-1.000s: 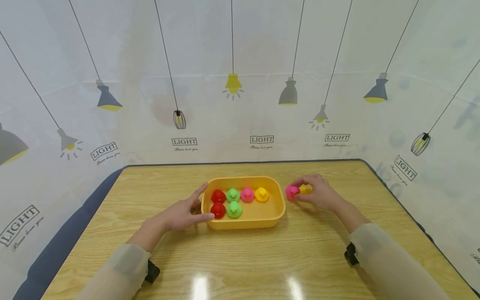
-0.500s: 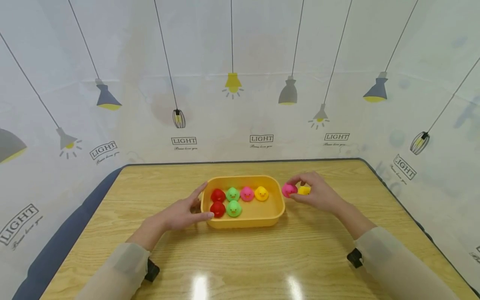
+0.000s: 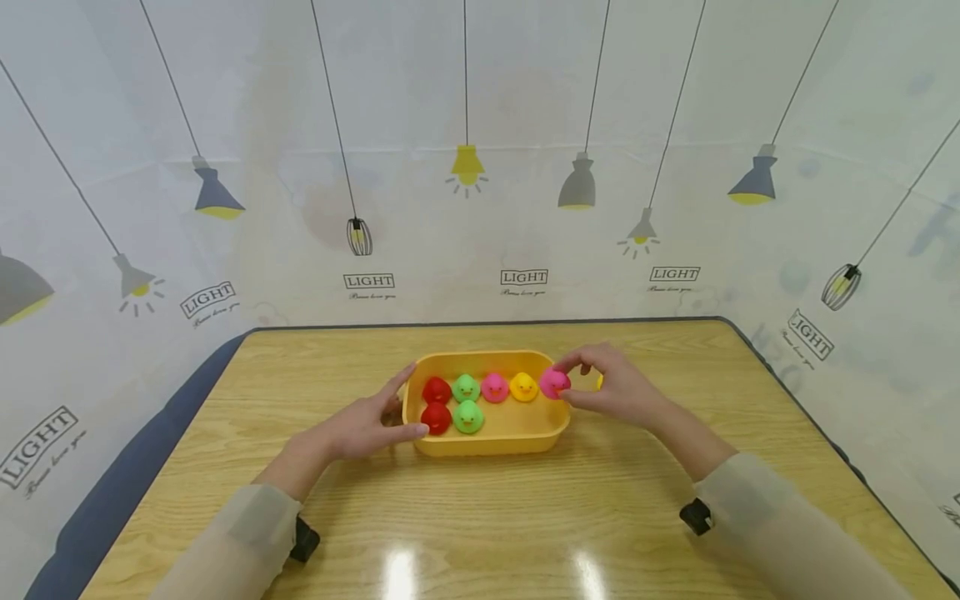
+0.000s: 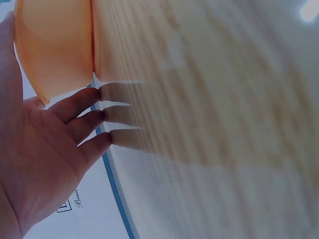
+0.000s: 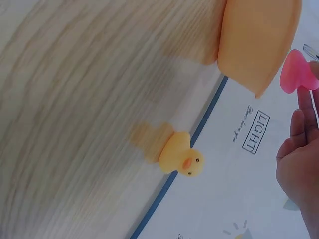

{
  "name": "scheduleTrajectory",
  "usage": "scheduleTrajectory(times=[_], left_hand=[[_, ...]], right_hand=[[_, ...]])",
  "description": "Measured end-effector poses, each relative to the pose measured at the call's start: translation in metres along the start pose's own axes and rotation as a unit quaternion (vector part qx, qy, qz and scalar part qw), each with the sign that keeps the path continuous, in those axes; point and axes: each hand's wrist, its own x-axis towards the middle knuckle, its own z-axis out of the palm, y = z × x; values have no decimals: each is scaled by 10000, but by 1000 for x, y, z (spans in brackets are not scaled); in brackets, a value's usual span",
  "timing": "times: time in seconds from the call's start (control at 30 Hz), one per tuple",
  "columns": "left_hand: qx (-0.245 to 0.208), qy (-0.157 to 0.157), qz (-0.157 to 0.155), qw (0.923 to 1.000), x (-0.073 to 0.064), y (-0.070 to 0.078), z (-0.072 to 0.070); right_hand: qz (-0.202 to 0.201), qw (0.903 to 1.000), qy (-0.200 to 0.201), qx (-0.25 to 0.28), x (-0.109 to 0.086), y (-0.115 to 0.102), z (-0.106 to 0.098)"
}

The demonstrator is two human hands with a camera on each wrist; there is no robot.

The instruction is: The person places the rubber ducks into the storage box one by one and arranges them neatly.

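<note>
A yellow-orange plastic bin (image 3: 487, 447) stands on the table. At its left end is my left hand (image 3: 371, 427), thumb and index finger spread along the rim. The left wrist view shows that hand's (image 4: 47, 149) other fingers extended, their tips at the tabletop. My right hand (image 3: 622, 390) pinches a pink rubber duck (image 3: 555, 384) at the bin's right rim; in the right wrist view this duck (image 5: 294, 74) is off the table. Inside the bin are two red ducks (image 3: 436, 418), two green ducks (image 3: 468, 417), a pink duck (image 3: 495, 387) and a yellow duck (image 3: 523, 387).
Another yellow duck (image 5: 182, 155) stands on the wooden table (image 3: 480, 517) right of the bin, mostly hidden behind my right hand in the head view. A lamp-printed curtain (image 3: 420, 200) rises behind the table's back edge.
My right hand has carried the pink duck left from beside the bin to its right rim. The left hand and the bin have stayed put.
</note>
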Motion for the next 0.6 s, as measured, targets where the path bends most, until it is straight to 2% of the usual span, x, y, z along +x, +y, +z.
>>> scheduleTrajectory(times=[0.1, 0.33, 0.6], left_hand=[[3, -2, -26, 10000, 0, 1, 0], [-4, -47, -46, 10000, -1, 3, 0], [-35, -29, -86, 10000, 0, 3, 0]], right_hand=[[-162, 9998, -54, 92, 4, -3, 8], [-233, 9985, -330, 373, 12, -8, 26], [-89, 9972, -525, 534, 20, -15, 46]])
